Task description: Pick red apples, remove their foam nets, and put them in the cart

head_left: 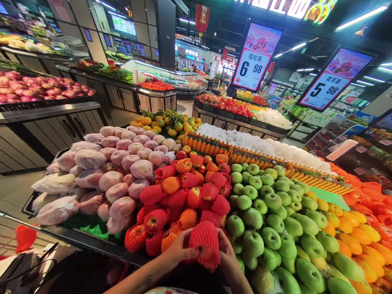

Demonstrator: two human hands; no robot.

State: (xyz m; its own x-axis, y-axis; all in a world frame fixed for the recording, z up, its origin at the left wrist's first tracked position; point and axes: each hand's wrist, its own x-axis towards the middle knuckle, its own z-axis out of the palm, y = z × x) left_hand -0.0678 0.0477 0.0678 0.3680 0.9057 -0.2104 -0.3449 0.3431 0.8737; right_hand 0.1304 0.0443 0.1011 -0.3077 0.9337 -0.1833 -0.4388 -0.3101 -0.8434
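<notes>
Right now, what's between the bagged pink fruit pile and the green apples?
Head view: the pile of red and orange net-sleeved apples, whose near edge holds the sleeved fruit gripped by left hand and right hand.

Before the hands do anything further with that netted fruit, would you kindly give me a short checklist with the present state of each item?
1. Left hand on the netted fruit: ok, fingers rest on its left side.
2. Right hand on the fruit: ok, it cups the right side.
3. Red foam net covers the fruit: ok on top; the underside is hidden.
4. Fruit lifted off the pile of netted apples: cannot tell, its underside is out of view.
5. Green apples beside the right hand: ok, stacked and apart from the grip.
6. Bagged fruit on the left: ok, well away from both hands.
</notes>
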